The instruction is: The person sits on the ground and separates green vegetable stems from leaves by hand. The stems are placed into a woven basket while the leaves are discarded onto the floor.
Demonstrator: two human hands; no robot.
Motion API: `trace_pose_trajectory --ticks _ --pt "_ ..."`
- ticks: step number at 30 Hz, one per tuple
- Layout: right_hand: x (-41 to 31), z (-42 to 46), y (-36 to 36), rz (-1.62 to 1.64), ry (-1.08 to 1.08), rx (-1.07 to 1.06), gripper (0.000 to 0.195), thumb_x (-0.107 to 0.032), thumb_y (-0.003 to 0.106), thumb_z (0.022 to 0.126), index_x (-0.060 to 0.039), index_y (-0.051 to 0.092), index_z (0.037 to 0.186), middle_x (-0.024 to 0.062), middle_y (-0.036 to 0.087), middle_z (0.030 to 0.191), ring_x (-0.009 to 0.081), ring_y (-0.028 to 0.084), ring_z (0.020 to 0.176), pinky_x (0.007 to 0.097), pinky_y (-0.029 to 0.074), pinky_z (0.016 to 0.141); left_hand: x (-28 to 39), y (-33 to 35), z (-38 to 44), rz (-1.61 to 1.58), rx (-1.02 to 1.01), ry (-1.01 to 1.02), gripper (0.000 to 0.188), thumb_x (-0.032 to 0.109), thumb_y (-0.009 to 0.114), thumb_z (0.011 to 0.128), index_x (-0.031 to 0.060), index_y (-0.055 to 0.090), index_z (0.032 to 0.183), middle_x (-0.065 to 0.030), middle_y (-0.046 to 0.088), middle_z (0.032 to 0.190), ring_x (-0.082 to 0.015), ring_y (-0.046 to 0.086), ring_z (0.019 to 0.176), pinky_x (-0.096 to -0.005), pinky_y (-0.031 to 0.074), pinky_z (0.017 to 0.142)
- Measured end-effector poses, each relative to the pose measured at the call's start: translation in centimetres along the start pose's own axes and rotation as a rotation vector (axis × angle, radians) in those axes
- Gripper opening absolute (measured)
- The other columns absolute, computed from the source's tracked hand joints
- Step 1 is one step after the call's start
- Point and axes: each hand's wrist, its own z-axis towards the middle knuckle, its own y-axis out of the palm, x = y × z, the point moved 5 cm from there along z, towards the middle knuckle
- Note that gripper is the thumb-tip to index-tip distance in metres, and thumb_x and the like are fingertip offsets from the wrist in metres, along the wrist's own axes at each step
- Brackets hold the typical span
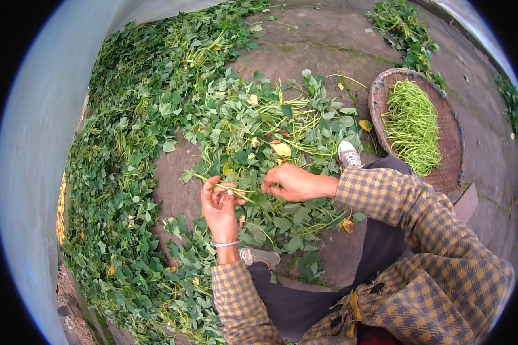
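My left hand (223, 200) grips several thin green stalks (213, 184) between thumb and fingers, and a leaf remains at their far left end. A pale bracelet circles that wrist. To its right, my right hand (291, 182) hovers over a pile of leafy green vines (241, 129), its fingers curled downward. Whether it pinches anything is hard to see. The pile spreads on the ground between my two shoes, with long stalks and a few yellow leaves among the green ones.
A round woven basket (449, 142) at the right holds a heap of light green stalks (413, 129). Thick leafy vines (112, 207) cover the ground on the left, beside a pale sheet (47, 142). More vines (408, 34) lie at the top right on the paved ground (311, 39).
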Motion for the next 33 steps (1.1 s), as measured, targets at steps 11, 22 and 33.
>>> trace_pose_trajectory --ticks 11,22,33 --pt "0.1 1.2 -1.1 0.514 0.017 0.166 0.036 -0.007 0.052 0.088 -0.0002 0.047 0.124 0.0111 0.055 0.118 0.0191 0.052 0.111 0.035 0.043 0.094 0.3 3.4 -1.7 0.175 -0.198 0.05 0.06 -0.01 0.046 0.081 0.0071 0.027 0.135 -0.0046 0.058 0.088 -0.0081 0.054 0.075 -0.0212 0.044 0.067" --pt "-1.9 1.4 -1.0 0.211 -0.196 0.134 0.015 -0.015 0.059 0.088 -0.0007 0.061 0.091 0.0117 0.058 0.079 0.0284 0.057 0.072 0.0382 0.045 0.063 -0.9 2.4 -1.9 0.21 -0.087 -0.001 0.025 0.009 0.054 0.092 0.0021 0.047 0.115 0.0016 0.052 0.068 -0.0053 0.047 0.059 -0.0197 0.037 0.053" --pt "2.1 2.7 -5.7 0.352 0.061 0.244 0.012 -0.012 0.058 0.088 -0.0017 0.065 0.089 0.0054 0.063 0.074 0.0156 0.058 0.065 0.0304 0.046 0.06 -0.9 1.1 -2.2 0.002 -0.029 -0.099 0.019 0.018 0.054 0.094 0.0017 0.059 0.101 -0.0007 0.056 0.069 -0.0065 0.046 0.052 -0.0207 0.038 0.047"
